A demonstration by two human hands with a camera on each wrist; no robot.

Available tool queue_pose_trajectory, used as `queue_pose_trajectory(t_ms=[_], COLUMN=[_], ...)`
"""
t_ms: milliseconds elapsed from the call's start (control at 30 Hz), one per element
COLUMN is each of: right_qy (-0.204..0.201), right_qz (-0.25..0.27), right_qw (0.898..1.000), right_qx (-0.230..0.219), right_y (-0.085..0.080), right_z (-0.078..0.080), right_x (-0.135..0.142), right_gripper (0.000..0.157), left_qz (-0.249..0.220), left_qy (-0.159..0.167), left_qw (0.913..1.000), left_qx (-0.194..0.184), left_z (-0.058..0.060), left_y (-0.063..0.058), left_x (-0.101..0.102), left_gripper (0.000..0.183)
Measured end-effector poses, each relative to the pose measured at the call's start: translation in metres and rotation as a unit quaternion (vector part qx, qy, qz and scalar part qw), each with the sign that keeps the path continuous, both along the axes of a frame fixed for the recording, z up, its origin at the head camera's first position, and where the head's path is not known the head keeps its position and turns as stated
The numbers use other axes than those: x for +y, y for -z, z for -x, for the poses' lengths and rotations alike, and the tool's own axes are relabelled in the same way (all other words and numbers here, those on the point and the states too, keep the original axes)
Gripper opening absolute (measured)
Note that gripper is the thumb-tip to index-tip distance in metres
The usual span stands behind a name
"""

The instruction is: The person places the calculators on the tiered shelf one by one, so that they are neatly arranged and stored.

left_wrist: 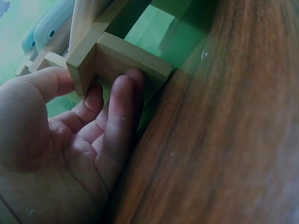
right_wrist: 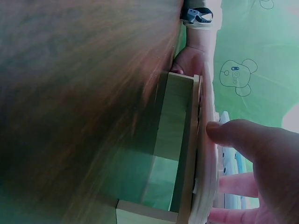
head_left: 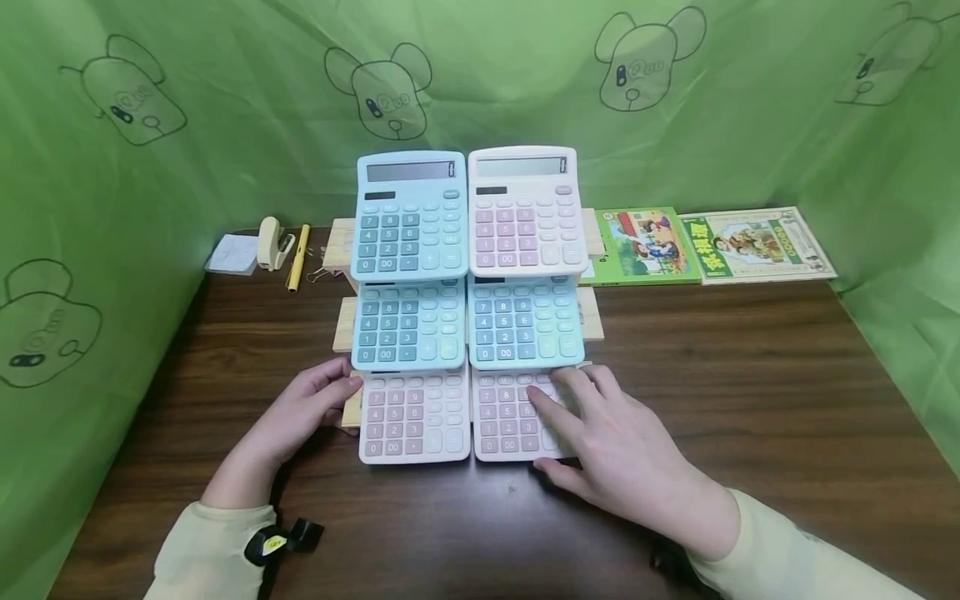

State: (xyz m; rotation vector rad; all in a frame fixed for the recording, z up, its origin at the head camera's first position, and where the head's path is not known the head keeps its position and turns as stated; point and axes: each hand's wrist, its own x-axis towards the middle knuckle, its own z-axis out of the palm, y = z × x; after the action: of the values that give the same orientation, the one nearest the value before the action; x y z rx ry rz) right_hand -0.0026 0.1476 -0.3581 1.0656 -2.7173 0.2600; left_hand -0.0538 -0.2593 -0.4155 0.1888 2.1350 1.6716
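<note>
Calculators stand in three rows of two, tilted on wooden stands that rise toward the back. A pink calculator [head_left: 416,421] lies front left, and another pink calculator [head_left: 508,417] front right. My left hand [head_left: 303,408] pinches the left end of the front wooden stand [left_wrist: 88,60], thumb on one side and fingers curled beneath. My right hand [head_left: 626,446] rests on the front right calculator, fingers spread over its keys and thumb at its near edge [right_wrist: 209,158]. Behind are two blue calculators [head_left: 408,329] [head_left: 525,329]; the back row has one blue [head_left: 412,217] and one pink-white calculator [head_left: 525,217].
Two picture books [head_left: 648,246] [head_left: 757,244] lie back right. At back left are a white stapler [head_left: 270,243], a yellow pen-like stick [head_left: 298,258], a pale paper pad [head_left: 233,254] and a binder clip [head_left: 318,273]. Green cloth [head_left: 517,67] encloses the dark wooden table [head_left: 720,367].
</note>
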Motion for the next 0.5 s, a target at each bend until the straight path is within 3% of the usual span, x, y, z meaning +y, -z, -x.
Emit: queue_pose_trajectory(t_ms=[300, 400, 500], right_qy=[-0.005, -0.014, -0.034], right_qz=[0.002, -0.005, 0.032], right_qw=[1.000, 1.000, 0.999], right_qx=[-0.007, -0.022, -0.027], right_y=[0.000, -0.002, -0.006], right_z=[-0.001, -0.001, 0.000], right_x=[0.000, 0.003, 0.011], right_gripper=[0.072, 0.067, 0.049], left_qz=[-0.001, 0.025, 0.084], left_qy=[0.007, 0.002, -0.010], left_qw=[1.0000, 0.9996, 0.9958], left_qx=[0.005, 0.012, 0.035], left_z=[0.000, -0.004, -0.009], left_y=[0.000, -0.002, -0.005], left_x=[0.002, 0.004, 0.005], left_gripper=[0.034, 0.033, 0.029])
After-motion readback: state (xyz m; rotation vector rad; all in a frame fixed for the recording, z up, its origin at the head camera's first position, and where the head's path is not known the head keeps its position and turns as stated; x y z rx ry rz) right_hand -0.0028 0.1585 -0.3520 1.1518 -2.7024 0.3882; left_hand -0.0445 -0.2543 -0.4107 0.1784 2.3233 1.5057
